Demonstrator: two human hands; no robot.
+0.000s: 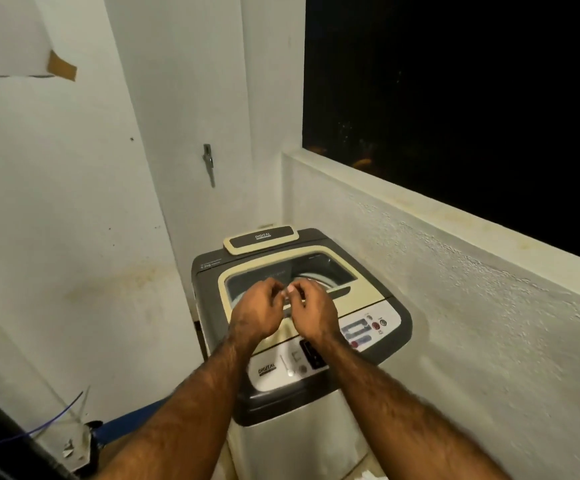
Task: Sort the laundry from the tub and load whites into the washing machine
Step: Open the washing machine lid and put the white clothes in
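A top-loading washing machine [368,292] stands in the corner, grey with a cream lid [364,289] that lies closed. Through the lid's glass window [316,268] I see part of the drum rim. No laundry or tub is in view. Both hands hover close together over the front of the lid. My left hand [257,310] has loosely curled fingers and holds nothing that I can see. My right hand [314,308] curls its fingers down at the lid's dark handle recess [340,292], thumb pointing left. Whether it grips the handle is hidden.
The control panel [368,327] with buttons lies under my right wrist. A white wall is on the left, with a metal latch [208,162]. A low textured wall and ledge [455,223] below a dark window run along the right. Blue pipe and debris [84,434] lie on the floor at the left.
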